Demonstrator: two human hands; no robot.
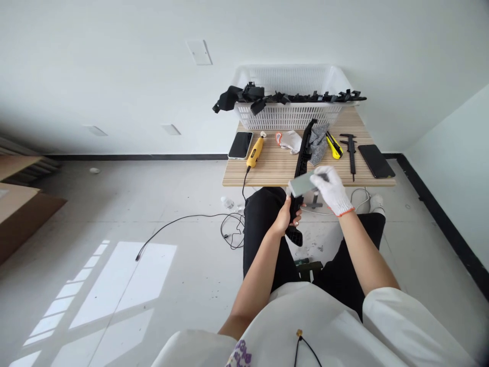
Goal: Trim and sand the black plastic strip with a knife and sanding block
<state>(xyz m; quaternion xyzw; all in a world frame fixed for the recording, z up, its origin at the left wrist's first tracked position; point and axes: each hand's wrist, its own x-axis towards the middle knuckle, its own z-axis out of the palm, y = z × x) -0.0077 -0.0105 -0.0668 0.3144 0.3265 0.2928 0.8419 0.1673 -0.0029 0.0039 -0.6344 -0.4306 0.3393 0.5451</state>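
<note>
My bare left hand [283,218] is wrapped round the lower part of a long black plastic trim piece [303,155]. This piece slants up from between my knees, over the table's front edge. In a white knitted glove with an orange cuff, my right hand [332,190] grips a flat grey-green sanding block [301,184]. The block lies across the trim piece just above my left thumb; whether it presses on it I cannot tell. A grey cloth [318,144] is beside the piece's upper part, and a white glove [291,141] lies to its left.
On the wooden table [267,176] lie a phone [240,145], a yellow corded rotary tool [255,152], a yellow utility knife [334,146], a black caliper [350,155] and a black phone [376,161]. Black parts [290,98] rest across a white basket [282,118]. A cable [183,218] crosses the floor.
</note>
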